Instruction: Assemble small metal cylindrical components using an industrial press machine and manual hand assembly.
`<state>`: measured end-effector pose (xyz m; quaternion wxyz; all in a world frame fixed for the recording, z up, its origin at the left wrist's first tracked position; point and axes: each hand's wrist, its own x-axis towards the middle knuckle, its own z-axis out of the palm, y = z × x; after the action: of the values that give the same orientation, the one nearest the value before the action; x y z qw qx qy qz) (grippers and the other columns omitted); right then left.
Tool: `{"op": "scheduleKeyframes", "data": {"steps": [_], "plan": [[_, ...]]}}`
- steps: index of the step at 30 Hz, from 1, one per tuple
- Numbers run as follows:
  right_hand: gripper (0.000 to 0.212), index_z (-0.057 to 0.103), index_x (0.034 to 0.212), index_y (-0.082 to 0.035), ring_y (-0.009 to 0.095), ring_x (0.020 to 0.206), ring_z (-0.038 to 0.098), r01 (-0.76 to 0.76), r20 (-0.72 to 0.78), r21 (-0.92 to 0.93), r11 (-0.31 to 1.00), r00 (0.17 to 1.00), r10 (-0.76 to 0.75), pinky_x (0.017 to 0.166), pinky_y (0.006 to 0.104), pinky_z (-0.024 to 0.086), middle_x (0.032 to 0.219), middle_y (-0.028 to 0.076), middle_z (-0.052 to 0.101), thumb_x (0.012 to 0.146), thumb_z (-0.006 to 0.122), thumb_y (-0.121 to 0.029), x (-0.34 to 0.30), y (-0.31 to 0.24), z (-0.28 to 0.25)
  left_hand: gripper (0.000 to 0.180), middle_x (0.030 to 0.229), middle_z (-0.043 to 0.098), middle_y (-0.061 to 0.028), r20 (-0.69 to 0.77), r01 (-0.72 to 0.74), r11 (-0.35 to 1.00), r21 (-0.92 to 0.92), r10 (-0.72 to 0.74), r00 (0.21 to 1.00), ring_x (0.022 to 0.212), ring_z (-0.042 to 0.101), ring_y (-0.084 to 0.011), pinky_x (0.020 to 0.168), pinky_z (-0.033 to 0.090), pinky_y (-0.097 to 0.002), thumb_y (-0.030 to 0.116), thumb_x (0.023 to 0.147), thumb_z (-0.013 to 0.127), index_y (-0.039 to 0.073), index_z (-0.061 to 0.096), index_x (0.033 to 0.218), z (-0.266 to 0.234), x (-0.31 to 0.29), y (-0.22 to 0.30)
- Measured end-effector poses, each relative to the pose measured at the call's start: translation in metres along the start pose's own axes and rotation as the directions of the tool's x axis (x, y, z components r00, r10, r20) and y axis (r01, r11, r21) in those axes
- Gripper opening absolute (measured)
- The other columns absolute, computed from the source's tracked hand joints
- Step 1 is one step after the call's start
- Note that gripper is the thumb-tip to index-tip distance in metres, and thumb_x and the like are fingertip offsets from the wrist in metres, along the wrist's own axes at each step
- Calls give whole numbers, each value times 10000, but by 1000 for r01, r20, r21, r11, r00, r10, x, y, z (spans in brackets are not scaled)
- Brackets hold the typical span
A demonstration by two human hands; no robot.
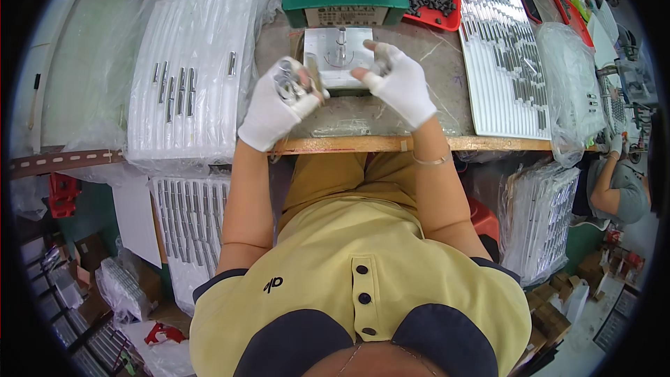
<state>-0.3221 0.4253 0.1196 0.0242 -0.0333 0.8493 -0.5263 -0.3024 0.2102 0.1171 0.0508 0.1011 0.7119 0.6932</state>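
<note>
My left hand (pixel 272 108), in a white fingerless glove, is closed around several shiny metal cylinders (pixel 287 78). It is just left of a silver metal block (pixel 328 43) at the foot of the green machine. A small shiny cylinder (pixel 341 45) stands upright on that block. Across from it, my right hand (pixel 403 87) wears the same kind of glove and reaches in at the block's right edge. Its thumb and forefinger are spread apart. A grey patch shows in its palm, too blurred to make out.
A green machine base (pixel 345 10) stands behind the block. Beside it is a red tray (pixel 452 10) of small dark parts. Metal cylinders lie on a white ridged tray (pixel 499 63) at right and another (pixel 209 21) at left. A phone (pixel 528 4) lies farther right; a co-worker (pixel 621 185) sits beyond.
</note>
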Motion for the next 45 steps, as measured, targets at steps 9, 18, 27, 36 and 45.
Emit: {"op": "scheduleKeyframes", "data": {"steps": [9,18,27,36,45], "plan": [[164,650,995,2,34,649,495,-115,155,257,959,985,77,567,180,400,754,-28,583,841,596,-12,-58,-22,-34,296,698,603,0,159,55,949,309,-108,981,630,510,-59,595,451,-245,127,658,818,44,592,831,55,-18,16],[181,618,999,-7,50,655,525,31,-26,312,950,999,-24,585,197,436,793,3,626,822,642,-38,-83,-18,-8,294,678,593,-39,14,31,937,348,-39,999,596,526,-100,574,457,-270,130,651,801,52,560,801,61,-47,16],[380,474,1298,-7,8,508,285,-212,-70,396,893,963,260,433,162,216,768,-35,501,949,474,-157,-94,57,-62,571,908,647,-132,-147,266,869,417,-225,963,842,625,-228,796,501,-320,254,609,811,-15,572,1051,-44,-183,6],[269,650,1112,-86,6,480,231,-200,-210,317,927,938,275,417,204,159,668,-100,383,950,528,-263,-76,83,-52,519,807,652,-165,-779,893,367,262,-466,420,756,624,-243,706,488,-325,294,542,832,-17,636,910,-196,-451,16],[273,636,1152,-87,16,478,228,-138,-227,294,946,951,210,420,207,159,649,-96,348,949,498,-209,-67,108,-56,516,888,667,-206,-715,884,39,466,-571,402,832,634,-344,766,491,-383,323,528,815,29,673,928,-215,-479,-28]]}}
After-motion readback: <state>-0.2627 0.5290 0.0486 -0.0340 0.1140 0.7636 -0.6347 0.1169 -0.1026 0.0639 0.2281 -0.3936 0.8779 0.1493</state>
